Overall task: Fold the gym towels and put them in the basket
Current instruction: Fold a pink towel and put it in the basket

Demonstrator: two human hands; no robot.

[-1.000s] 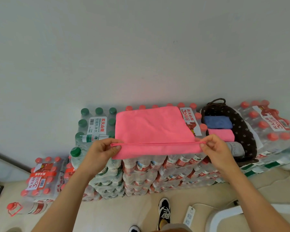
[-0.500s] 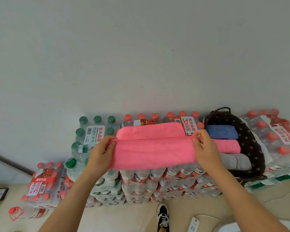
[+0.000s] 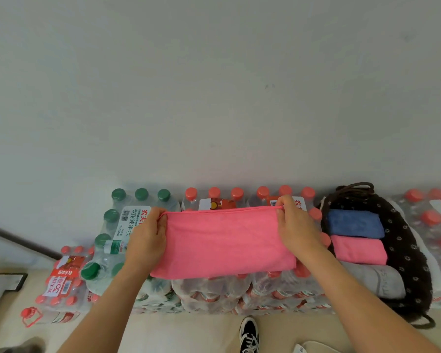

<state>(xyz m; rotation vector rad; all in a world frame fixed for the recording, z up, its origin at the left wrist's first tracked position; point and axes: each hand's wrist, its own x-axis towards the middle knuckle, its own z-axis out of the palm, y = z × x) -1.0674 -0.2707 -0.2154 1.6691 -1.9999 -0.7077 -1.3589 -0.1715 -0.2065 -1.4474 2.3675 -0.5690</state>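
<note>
A pink gym towel [image 3: 224, 244] lies folded in half on top of shrink-wrapped water bottle packs [image 3: 214, 291]. My left hand [image 3: 148, 235] pinches its far left corner and my right hand [image 3: 294, 225] pinches its far right corner, both at the far edge of the towel. To the right stands a dark dotted basket [image 3: 402, 240] with a rope handle. Inside it lie a folded blue towel [image 3: 354, 223], a folded pink towel [image 3: 358, 250] and a folded grey towel [image 3: 374, 281].
Green-capped bottle packs [image 3: 127, 215] sit left of the towel, red-capped packs [image 3: 438, 225] right of the basket. A lower red-capped pack [image 3: 64, 278] stands on the floor at the left. A white wall rises behind. My black-and-white shoe [image 3: 248, 335] shows below.
Both hands carried the near edge of the pink towel away from me over the rest of it, folding it in half; the edge now lies at the far side.
</note>
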